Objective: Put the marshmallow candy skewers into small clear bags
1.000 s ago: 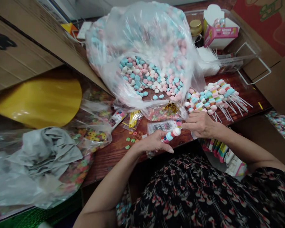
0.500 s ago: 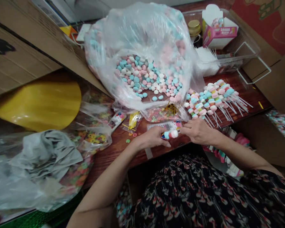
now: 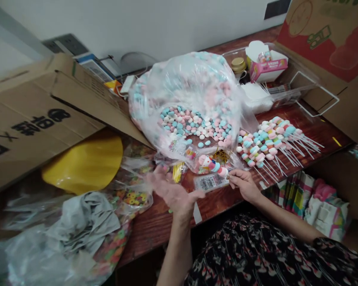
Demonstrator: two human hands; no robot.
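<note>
Candy skewer [image 3: 214,165], pink, blue and white: one end pinched between the closed fingertips of the right hand [image 3: 230,178], above the table [image 3: 155,234] near its front edge. Left hand [image 3: 173,194]: empty, open, blurred, apart from it. Printed packet [image 3: 207,182]: just below the skewer. Finished skewers [image 3: 270,139]: piled towards the right end. Large candy bag [image 3: 185,85]: open, towards the back edge.

Dim, greyish light — glare on the plastic bag [image 3: 191,79], left hand [image 3: 174,194] blurred, perhaps by motion.
</note>
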